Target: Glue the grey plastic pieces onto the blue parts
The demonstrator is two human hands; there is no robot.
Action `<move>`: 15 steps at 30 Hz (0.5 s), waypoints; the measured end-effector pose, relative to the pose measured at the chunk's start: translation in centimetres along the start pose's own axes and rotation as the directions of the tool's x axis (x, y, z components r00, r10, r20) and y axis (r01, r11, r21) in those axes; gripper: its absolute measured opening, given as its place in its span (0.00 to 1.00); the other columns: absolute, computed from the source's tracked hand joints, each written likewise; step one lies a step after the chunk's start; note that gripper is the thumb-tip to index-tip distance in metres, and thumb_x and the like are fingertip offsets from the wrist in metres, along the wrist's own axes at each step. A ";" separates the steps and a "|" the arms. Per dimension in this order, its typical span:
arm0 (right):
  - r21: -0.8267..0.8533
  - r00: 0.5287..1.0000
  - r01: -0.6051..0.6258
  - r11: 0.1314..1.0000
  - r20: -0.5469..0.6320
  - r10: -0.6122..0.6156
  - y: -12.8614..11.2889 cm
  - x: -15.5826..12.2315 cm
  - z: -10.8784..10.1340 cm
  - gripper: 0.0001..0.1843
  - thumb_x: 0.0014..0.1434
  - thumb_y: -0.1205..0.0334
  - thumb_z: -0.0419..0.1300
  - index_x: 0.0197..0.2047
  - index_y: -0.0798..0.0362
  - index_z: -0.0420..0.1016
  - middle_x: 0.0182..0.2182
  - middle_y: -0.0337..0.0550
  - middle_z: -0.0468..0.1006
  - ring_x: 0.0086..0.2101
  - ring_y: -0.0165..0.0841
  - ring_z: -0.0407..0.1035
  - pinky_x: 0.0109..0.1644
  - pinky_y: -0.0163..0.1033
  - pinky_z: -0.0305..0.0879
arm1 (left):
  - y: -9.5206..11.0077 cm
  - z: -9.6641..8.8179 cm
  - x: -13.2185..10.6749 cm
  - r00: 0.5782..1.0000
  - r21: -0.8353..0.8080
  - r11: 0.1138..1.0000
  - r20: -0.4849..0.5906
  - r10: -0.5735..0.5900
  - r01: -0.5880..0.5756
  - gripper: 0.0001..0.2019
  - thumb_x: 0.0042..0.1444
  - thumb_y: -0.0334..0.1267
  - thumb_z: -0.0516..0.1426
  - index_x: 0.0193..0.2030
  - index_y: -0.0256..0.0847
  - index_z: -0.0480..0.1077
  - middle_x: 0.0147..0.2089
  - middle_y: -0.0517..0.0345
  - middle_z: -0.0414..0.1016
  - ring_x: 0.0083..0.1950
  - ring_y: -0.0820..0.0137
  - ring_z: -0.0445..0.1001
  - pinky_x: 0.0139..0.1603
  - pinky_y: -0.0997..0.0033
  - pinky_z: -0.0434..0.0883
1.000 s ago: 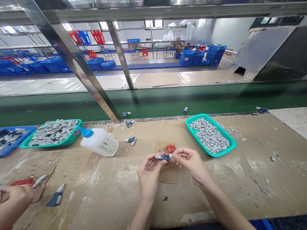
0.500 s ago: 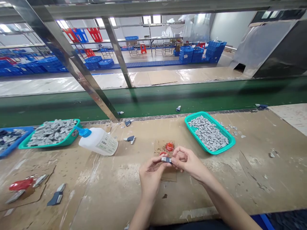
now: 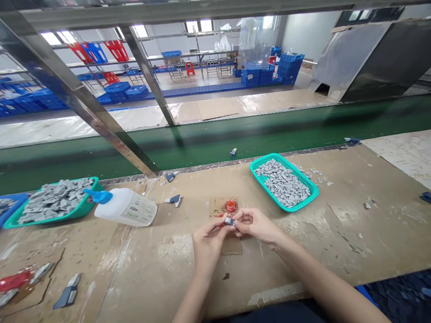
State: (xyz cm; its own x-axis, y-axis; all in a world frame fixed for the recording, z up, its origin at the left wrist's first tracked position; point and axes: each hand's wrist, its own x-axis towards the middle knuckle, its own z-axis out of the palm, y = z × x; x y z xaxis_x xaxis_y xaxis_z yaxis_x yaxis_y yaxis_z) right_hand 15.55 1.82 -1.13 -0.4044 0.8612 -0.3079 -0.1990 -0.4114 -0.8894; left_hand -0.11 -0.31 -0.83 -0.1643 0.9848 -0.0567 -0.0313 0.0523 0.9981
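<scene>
Left hand [image 3: 208,242] and right hand [image 3: 256,224] close together, the fingers of both pinching one small plastic part [image 3: 229,221] from its two ends, in the air just above a cardboard piece [image 3: 232,246] and very near a red cap [image 3: 230,206]. Probably light and stiff, a little slippery, perhaps weak at thin edges; better to hold by the flat sides, with gentle pressure only. On the bench nearby, a bottle [image 3: 126,207] lying on its side and a teal tray [image 3: 266,158] full of grey parts [image 3: 283,184]
</scene>
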 end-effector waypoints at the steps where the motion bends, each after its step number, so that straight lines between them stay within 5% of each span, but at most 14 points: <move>1: -0.007 1.000 0.009 1.000 -0.002 -0.009 -0.1 0.0 -0.1 0.23 0.43 0.46 0.68 0.33 0.57 0.73 0.30 0.43 0.78 0.30 0.28 0.71 0.38 0.35 0.69 | 0.0 0.0 0.2 1.000 0.021 1.000 0.014 0.022 -0.023 0.08 0.40 0.33 0.66 0.31 0.40 0.79 0.37 0.51 0.80 0.40 0.59 0.78 0.46 0.63 0.75; 4: -0.029 1.000 -0.009 1.000 0.008 0.009 -0.7 0.1 -0.3 0.22 0.44 0.47 0.68 0.33 0.58 0.75 0.30 0.43 0.78 0.30 0.28 0.71 0.38 0.35 0.69 | 0.6 -0.2 0.9 0.994 0.027 1.000 0.107 0.005 -0.008 0.12 0.39 0.33 0.67 0.34 0.40 0.79 0.40 0.49 0.79 0.44 0.58 0.77 0.48 0.63 0.74; 9: -0.092 1.000 0.008 0.996 -0.025 -0.011 -3.1 0.0 -0.1 0.24 0.51 0.43 0.62 0.35 0.58 0.78 0.31 0.47 0.79 0.32 0.32 0.73 0.39 0.36 0.71 | 2.6 0.0 2.3 0.944 -0.128 0.976 0.304 -0.131 0.177 0.23 0.40 0.33 0.67 0.47 0.36 0.75 0.48 0.44 0.76 0.51 0.55 0.73 0.54 0.57 0.70; 12: -0.190 0.994 0.078 0.979 -0.061 -0.091 -4.8 -0.2 -1.4 0.26 0.57 0.41 0.54 0.41 0.57 0.77 0.36 0.49 0.79 0.36 0.34 0.73 0.39 0.37 0.71 | 2.8 0.0 3.3 0.954 -0.172 0.970 0.274 -0.121 0.173 0.26 0.43 0.34 0.66 0.52 0.36 0.71 0.51 0.44 0.74 0.54 0.57 0.71 0.58 0.58 0.66; 15: -0.470 0.946 0.180 0.864 -0.160 -0.284 -6.3 0.1 -5.3 0.20 0.58 0.46 0.54 0.40 0.53 0.77 0.39 0.46 0.78 0.39 0.36 0.72 0.38 0.37 0.69 | 2.1 -0.6 5.8 0.976 -0.132 0.987 0.205 -0.068 0.096 0.25 0.44 0.37 0.64 0.51 0.36 0.70 0.52 0.43 0.74 0.55 0.58 0.71 0.58 0.57 0.65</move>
State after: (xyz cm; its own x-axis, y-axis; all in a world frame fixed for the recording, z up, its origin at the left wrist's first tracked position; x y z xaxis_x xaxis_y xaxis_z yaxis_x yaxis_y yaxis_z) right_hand 21.51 6.05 2.65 -0.1832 0.9787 -0.0929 0.1747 -0.0606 -0.9827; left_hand -1.74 5.37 0.89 0.0437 0.9920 -0.1185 -0.1767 0.1245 0.9764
